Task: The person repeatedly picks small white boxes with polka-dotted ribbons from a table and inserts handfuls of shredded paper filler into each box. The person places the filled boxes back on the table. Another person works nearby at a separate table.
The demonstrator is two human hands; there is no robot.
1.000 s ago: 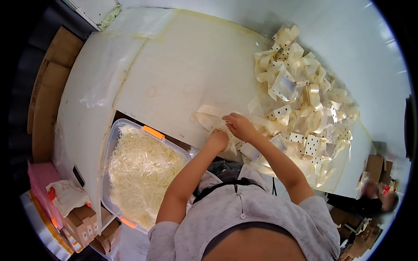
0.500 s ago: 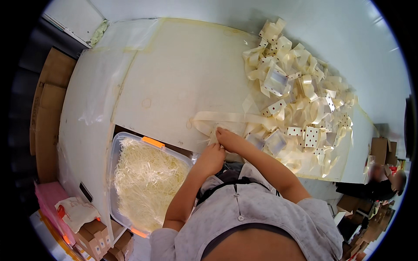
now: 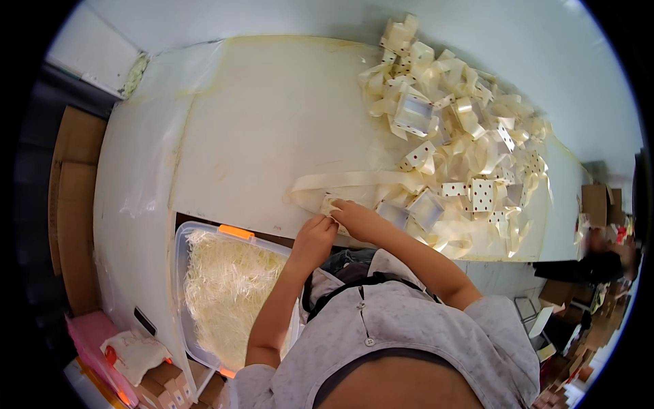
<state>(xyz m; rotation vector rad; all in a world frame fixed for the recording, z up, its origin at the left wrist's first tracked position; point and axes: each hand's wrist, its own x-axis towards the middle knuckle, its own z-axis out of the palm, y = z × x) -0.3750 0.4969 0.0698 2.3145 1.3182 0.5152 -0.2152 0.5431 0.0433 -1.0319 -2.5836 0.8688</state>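
Note:
At the near edge of the table, both my hands meet over a small pale box (image 3: 328, 202), mostly hidden under them. My left hand (image 3: 316, 237) is closed at the box's near side. Beside it, my right hand (image 3: 349, 215) has its fingers bent down together onto the box; what they pinch is hidden. A cream satin ribbon (image 3: 340, 180) loops out on the table behind the box. To the left of my left arm stands a clear plastic bin (image 3: 181, 286) with orange latches, filled with cream shredded filler (image 3: 231, 293).
A heap of dotted boxes (image 3: 482, 196) with cream ribbons (image 3: 470, 116) covers the table's right side. Cardboard (image 3: 78, 204) leans at the left edge. A phone (image 3: 144, 321) lies near the bin. Another person (image 3: 579, 273) is at the far right, among cartons.
The view has shifted slightly, so the table sits differently in the picture. My hands stay together at the small box, with small finger movements; the ribbon lies much as before.

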